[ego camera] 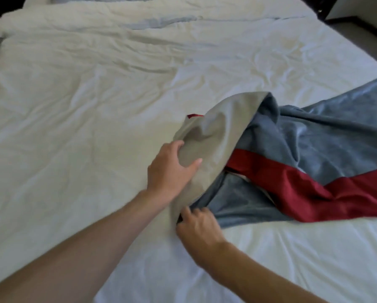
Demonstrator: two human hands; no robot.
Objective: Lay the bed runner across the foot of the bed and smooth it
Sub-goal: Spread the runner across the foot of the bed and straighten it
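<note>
The bed runner (310, 141) is blue-grey velvet with a dark red band and a beige underside. It lies bunched and partly folded on the right half of the white bed (85, 110), its left end turned over so the beige lining shows. My left hand (170, 169) grips that beige fold from the left, thumb and fingers curled round the cloth. Just below it, my right hand (197, 226) pinches the runner's near edge where beige meets blue. The runner's right part runs out of view.
The white duvet is wrinkled, with a folded ridge across the far side. The bed's right edge (362, 55) drops to a grey floor, and dark furniture (358, 9) stands at the top right corner.
</note>
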